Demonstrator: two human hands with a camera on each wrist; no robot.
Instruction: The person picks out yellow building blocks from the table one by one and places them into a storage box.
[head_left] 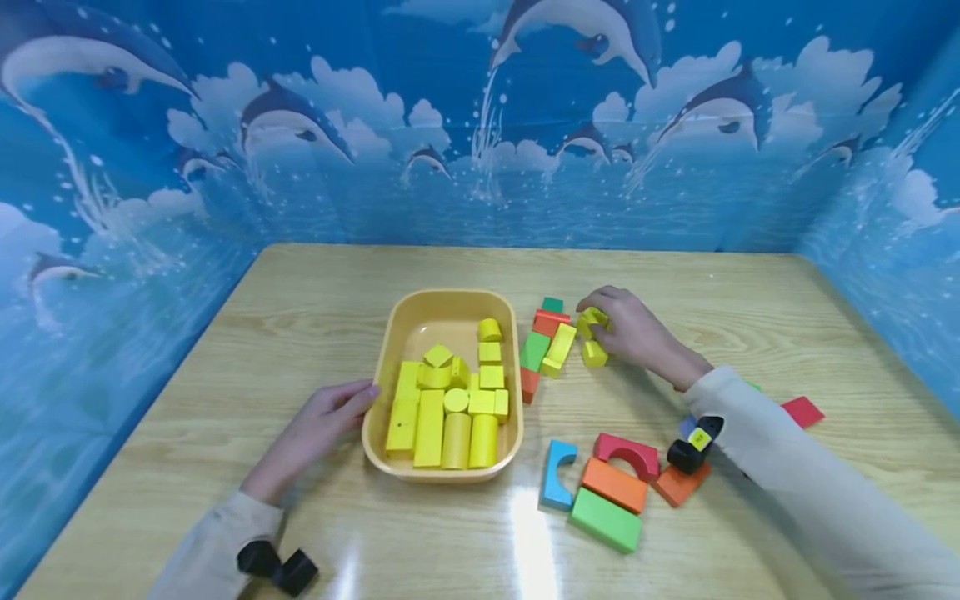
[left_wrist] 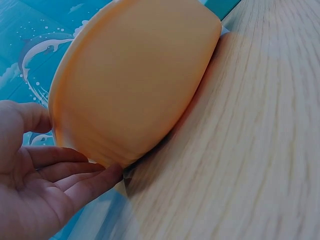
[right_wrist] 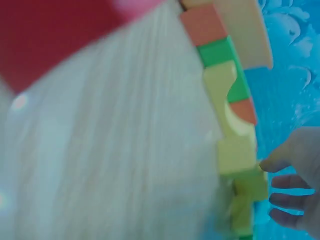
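Observation:
My left hand (head_left: 330,417) holds the left side of a yellow tray (head_left: 378,429), thumb at the rim and fingers along the outer wall (left_wrist: 135,90). Several yellow blocks (head_left: 430,425) stand or lie in the tray. Right of it, my right hand (head_left: 637,329) reaches down over yellow blocks (head_left: 592,317), partly covering them. In the right wrist view its thumb and fingers (right_wrist: 287,201) are spread, their tips at the top edge of a yellow block (right_wrist: 252,184). Another small yellow block (head_left: 595,354) is beneath the hand. A long yellow piece (head_left: 558,348) lies to the left.
Red and green blocks (head_left: 535,350) line the tray's right side. Nearer me lie a blue arch (head_left: 557,479), a red arch (head_left: 633,450), an orange block (head_left: 615,483) and a green block (head_left: 606,518). A red piece (head_left: 802,411) lies beyond the right sleeve (head_left: 795,467).

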